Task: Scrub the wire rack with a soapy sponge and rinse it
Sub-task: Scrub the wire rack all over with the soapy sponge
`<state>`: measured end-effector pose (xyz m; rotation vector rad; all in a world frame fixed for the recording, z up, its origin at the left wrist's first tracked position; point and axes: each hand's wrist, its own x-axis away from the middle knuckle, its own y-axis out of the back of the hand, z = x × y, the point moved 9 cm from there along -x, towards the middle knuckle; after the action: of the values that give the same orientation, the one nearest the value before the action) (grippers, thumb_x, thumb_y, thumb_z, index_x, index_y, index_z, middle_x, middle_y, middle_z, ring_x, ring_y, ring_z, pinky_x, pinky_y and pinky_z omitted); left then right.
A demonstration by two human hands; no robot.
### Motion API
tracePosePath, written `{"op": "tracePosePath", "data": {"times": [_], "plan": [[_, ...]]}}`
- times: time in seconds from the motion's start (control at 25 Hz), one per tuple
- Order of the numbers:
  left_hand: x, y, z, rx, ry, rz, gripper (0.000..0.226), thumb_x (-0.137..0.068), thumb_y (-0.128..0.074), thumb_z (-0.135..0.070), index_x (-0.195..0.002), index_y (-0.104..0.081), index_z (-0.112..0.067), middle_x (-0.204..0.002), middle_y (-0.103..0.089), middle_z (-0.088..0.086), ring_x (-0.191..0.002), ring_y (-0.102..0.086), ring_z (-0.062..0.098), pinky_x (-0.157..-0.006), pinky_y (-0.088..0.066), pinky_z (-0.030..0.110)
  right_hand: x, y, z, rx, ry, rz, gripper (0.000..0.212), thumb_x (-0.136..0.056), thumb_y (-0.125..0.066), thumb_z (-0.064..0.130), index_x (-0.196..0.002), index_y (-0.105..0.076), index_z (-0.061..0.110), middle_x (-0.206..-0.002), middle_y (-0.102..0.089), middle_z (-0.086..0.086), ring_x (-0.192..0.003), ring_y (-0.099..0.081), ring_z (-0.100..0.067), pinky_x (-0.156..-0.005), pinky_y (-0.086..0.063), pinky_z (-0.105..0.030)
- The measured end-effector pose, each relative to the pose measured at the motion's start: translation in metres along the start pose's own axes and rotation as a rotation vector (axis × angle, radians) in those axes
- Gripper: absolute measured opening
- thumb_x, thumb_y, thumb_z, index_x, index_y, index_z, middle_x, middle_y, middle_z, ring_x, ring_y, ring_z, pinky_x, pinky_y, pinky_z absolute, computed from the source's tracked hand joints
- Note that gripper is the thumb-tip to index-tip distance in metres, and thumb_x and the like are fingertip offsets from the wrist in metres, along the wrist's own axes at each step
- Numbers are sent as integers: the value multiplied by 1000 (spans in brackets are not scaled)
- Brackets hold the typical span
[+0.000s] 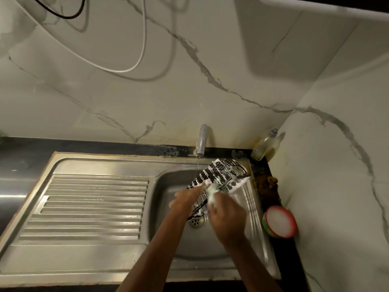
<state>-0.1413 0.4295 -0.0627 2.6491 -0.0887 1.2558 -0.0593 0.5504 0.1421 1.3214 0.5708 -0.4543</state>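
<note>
A black wire rack (221, 171), covered in white foam, is held tilted over the basin of the steel sink (168, 182), its far end near the sink's right rim. My left hand (185, 200) grips the rack's near left edge. My right hand (226, 216) grips a pale, foamy sponge (212, 191) and presses it against the rack's wires. A thin stream of water falls from the tap (202, 142) just left of the rack.
A ribbed draining board (88, 207) fills the sink's left half. The drain (196, 221) lies under my hands. A bottle of liquid (264, 146) stands in the back corner; a red-rimmed tub of white soap (280, 221) sits on the dark counter at right.
</note>
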Motion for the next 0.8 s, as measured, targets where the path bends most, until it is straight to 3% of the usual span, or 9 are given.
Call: {"op": "tracePosePath", "data": {"times": [0.12, 0.24, 0.32, 0.44, 0.56, 0.64, 0.68, 0.76, 0.8], "plan": [[-10, -11, 7, -23, -3, 79, 153, -16, -60, -106, -142, -57, -19, -159, -39, 16, -143, -38, 43, -111, -38, 63, 15, -3, 4, -61, 79, 49, 7, -93, -63, 16, -98, -61, 12, -78, -64, -5, -57, -61, -20, -45, -49, -31], [-20, -8, 14, 12, -22, 69, 137, -23, -65, -104, -136, -62, -27, -158, -41, 15, -145, -37, 43, -113, -36, 63, -32, 45, -38, -100, -187, -108, 17, -80, -77, 3, -97, -73, 4, -86, -71, -11, -68, -66, -24, -57, -47, -24], [-14, 2, 7, 48, -57, 70, 124, -24, -71, -99, -123, -71, -26, -150, -51, 16, -140, -44, 41, -112, -40, 60, -54, 55, -66, -136, -390, -98, 27, -76, -79, 0, -102, -75, 5, -96, -74, -14, -81, -68, -29, -67, -40, -21], [44, 11, -22, 139, -140, 192, 76, -57, -83, -71, -108, -75, -15, -126, -68, 20, -117, -63, 32, -104, -50, 50, -51, 39, -84, -388, -653, -8, 33, -77, -76, 4, -108, -75, 14, -103, -76, -6, -93, -70, -25, -74, -45, -20], [80, 23, -36, 294, -156, 209, 14, -92, -71, -23, -101, -63, -15, -115, -67, 16, -108, -61, 30, -102, -52, 45, -54, 43, -62, -478, -559, 12, 32, -72, -79, 7, -100, -76, 22, -100, -75, 6, -91, -69, -11, -74, -51, -19], [88, 26, -35, 353, -159, 202, 15, -99, -56, -1, -95, -57, -15, -99, -63, 11, -90, -61, 25, -75, -60, 28, -61, 49, -69, -486, -544, -55, 31, -71, -78, 6, -98, -75, 19, -99, -75, 4, -91, -69, -13, -77, -51, -14], [89, 27, -34, 363, -172, 195, 18, -99, -52, 3, -94, -56, -14, -93, -62, 9, -81, -60, 22, -59, -57, 24, -63, 50, -82, -438, -576, -92, 29, -71, -76, 6, -98, -74, 18, -98, -75, 2, -90, -70, -17, -79, -54, -21], [87, 32, -30, 356, -174, 136, 13, -100, -51, 3, -101, -54, -10, -93, -62, 10, -77, -60, 20, -46, -51, 22, -59, 55, -109, -277, -660, -125, 27, -72, -76, 12, -98, -71, 19, -94, -75, -3, -85, -70, -28, -74, -55, -36], [78, 33, -27, 362, -174, 116, 12, -100, -52, 1, -109, -51, -8, -99, -62, 13, -79, -61, 21, -43, -49, 21, -56, 58, -110, -195, -675, -141, 27, -73, -76, 13, -98, -70, 19, -91, -75, -6, -81, -69, -32, -69, -53, -36]]}}
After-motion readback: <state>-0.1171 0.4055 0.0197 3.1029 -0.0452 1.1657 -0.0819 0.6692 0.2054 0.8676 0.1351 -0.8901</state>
